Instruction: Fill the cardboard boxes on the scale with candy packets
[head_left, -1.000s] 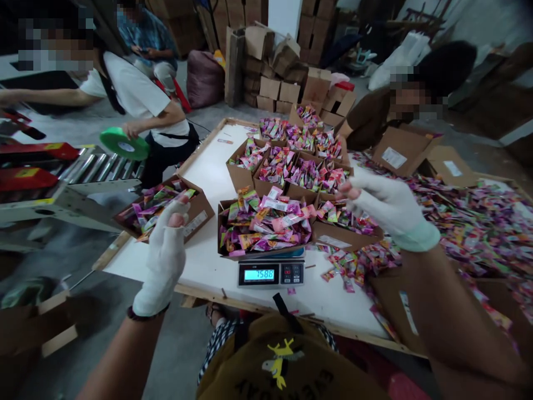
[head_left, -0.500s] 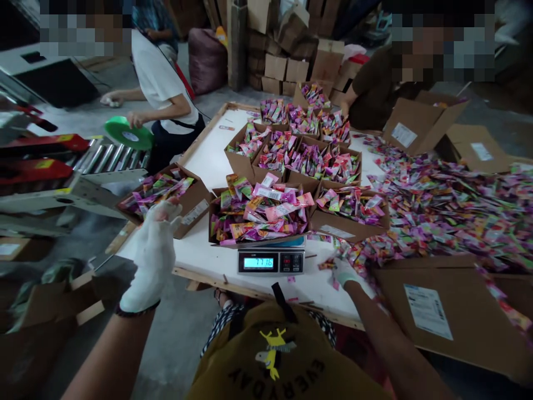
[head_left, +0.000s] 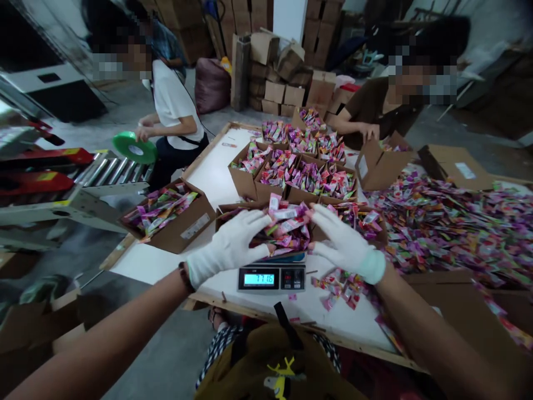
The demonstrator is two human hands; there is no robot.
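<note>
A cardboard box filled with colourful candy packets (head_left: 287, 225) rests on a digital scale (head_left: 271, 279) whose display is lit. My left hand (head_left: 231, 243), in a white glove with bare fingertips, lies over the box's left part, fingers spread. My right hand (head_left: 347, 243), gloved the same way, reaches to the box's right side with its fingers apart and its tips at the packets. Neither hand has a packet closed in it. The gloves hide much of the box's rim. Loose packets (head_left: 343, 286) lie right of the scale.
Another filled box (head_left: 194, 228) sits at the left, and more filled boxes (head_left: 270, 186) stand behind the scale. A large packet heap (head_left: 449, 216) covers the right side. One person holds green tape (head_left: 135, 147); another handles a box (head_left: 381, 164). Rollers (head_left: 112, 169) are at the left.
My left hand moved right from the left box to the box on the scale. My right hand moved up from the loose packets to the same box. The person at the right moved a box closer.
</note>
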